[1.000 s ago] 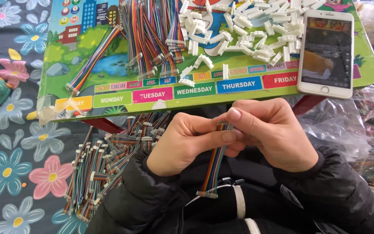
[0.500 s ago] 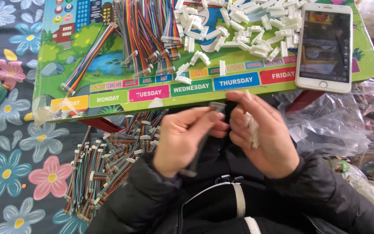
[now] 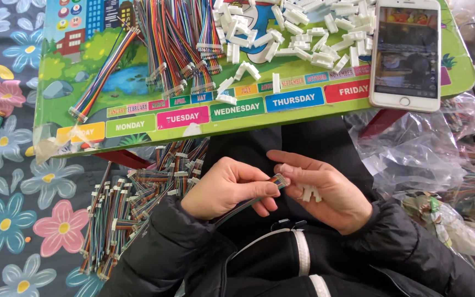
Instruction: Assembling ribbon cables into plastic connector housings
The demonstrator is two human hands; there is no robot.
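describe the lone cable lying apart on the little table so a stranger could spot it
Start at the green children's table with coloured weekday labels. On its left side, away from the heap of rainbow ribbon cables, lies one rainbow ribbon cable. It alone runs diagonally by itself, its white connector end near the front-left edge.

Both hands point(image 3: 281, 190) on a rainbow ribbon cable point(image 3: 273, 184) below a green table point(image 3: 193, 124)

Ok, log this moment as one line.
left hand: holds ribbon cable | right hand: holds white connectors, at cable end | table: cables, connectors, phone
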